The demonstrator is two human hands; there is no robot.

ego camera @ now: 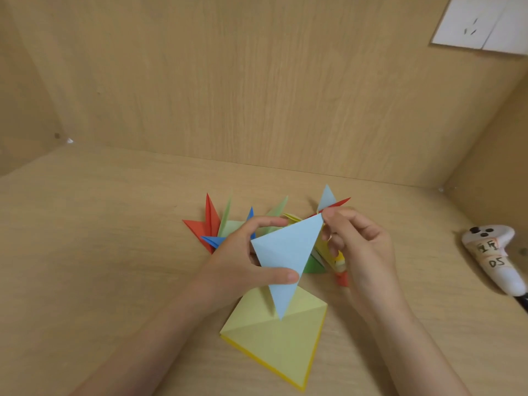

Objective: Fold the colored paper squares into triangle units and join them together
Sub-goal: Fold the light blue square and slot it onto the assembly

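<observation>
A light blue paper triangle (285, 258) is held up over the desk, its long point hanging down. My left hand (243, 261) grips its left side, thumb across the front near the lower edge. My right hand (363, 252) pinches its upper right corner. Below it lies a stack of yellow paper squares (274, 338) with a diagonal crease on the top sheet. Behind my hands a cluster of folded units (225, 224) in red, green, blue and yellow spreads across the desk, partly hidden by my hands.
The wooden desk (100, 252) is boxed in by wooden walls at the back and on both sides. A white controller (494, 255) with a handwritten label lies at the right edge. A white sheet (483, 21) hangs on the back wall, top right.
</observation>
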